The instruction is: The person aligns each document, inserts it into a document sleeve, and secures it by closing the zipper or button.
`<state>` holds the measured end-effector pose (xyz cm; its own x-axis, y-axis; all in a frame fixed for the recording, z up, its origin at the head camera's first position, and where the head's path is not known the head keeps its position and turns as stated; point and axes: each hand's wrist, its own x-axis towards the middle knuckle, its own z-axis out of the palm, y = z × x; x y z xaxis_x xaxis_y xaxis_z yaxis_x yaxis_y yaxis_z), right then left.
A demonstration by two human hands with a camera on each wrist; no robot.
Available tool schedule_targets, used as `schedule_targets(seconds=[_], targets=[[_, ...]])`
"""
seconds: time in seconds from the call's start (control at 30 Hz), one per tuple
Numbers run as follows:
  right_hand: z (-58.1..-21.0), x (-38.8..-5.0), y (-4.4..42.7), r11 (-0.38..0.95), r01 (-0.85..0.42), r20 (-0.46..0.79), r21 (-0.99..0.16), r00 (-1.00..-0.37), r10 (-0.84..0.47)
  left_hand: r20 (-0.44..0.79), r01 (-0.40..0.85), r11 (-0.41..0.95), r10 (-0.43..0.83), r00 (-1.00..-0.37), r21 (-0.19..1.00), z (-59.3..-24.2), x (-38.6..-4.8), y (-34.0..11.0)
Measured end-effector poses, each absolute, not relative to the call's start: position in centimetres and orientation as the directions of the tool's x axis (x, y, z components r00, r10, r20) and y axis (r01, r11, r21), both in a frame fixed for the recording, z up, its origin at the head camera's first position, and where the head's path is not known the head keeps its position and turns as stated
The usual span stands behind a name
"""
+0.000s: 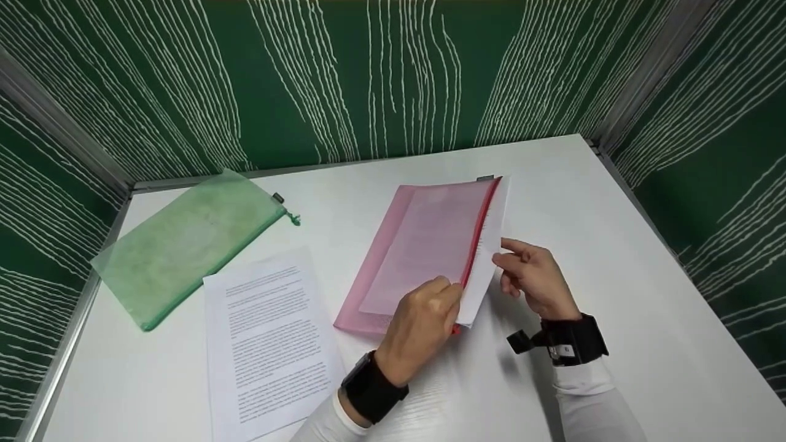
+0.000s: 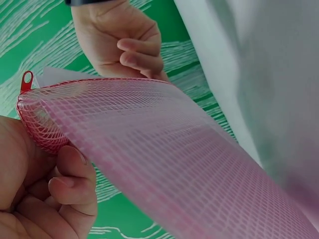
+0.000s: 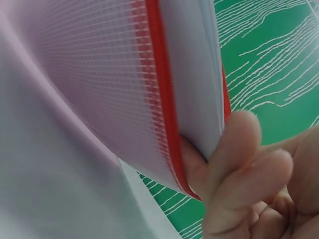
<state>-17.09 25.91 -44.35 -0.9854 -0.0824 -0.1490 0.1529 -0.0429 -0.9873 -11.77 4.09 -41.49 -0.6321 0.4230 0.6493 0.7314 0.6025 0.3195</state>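
Table [image 1: 614, 245] bears green pouch [image 1: 196, 239] and sheet [image 1: 270, 344], left hand [image 1: 425, 313] pinching pink pouch [image 1: 424, 239], right hand [image 1: 535, 277] apparently papers [image 1: 489, 245].

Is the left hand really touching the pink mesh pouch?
Touching. The left wrist view shows it: the left hand holds the pink mesh pouch at its corner, near the red zipper pull.

No text is legible, even on the printed sheet [image 1: 276, 347].

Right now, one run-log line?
left hand: grips pink pouch | right hand: pinches papers | papers: partly inside pink pouch | green pouch, printed page: on table
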Motion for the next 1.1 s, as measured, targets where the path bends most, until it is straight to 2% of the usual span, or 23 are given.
schedule_targets(seconds=[0.5, 0.83, 0.93, 1.1], targets=[[-44.9, -17.2, 24.8, 0.134, 0.185, -0.191, -0.973, -0.981, -0.031, 0.637, 0.757, 0.55, 0.451, -0.625, 0.353, -41.1, -11.4, 4.1], [-45.3, -17.2, 24.1, 0.223, 0.116, -0.111, -0.968, -0.993, 0.032, 0.636, 0.749, 0.541, 0.435, -0.637, 0.381, -40.9, -11.5, 3.7], [-45.2, -17.2, 23.9, 0.215, 0.077, -0.074, -0.974, -0.997, 0.022, 0.638, 0.732, 0.546, 0.403, -0.656, 0.408, -41.1, -11.8, 3.6], [-44.4, -16.9, 23.8, 0.129, -0.005, 0.0, -0.992, -0.999, -0.043, 0.625, 0.698, 0.52, 0.347, -0.7, 0.492, -41.3, -12.2, 3.4]])
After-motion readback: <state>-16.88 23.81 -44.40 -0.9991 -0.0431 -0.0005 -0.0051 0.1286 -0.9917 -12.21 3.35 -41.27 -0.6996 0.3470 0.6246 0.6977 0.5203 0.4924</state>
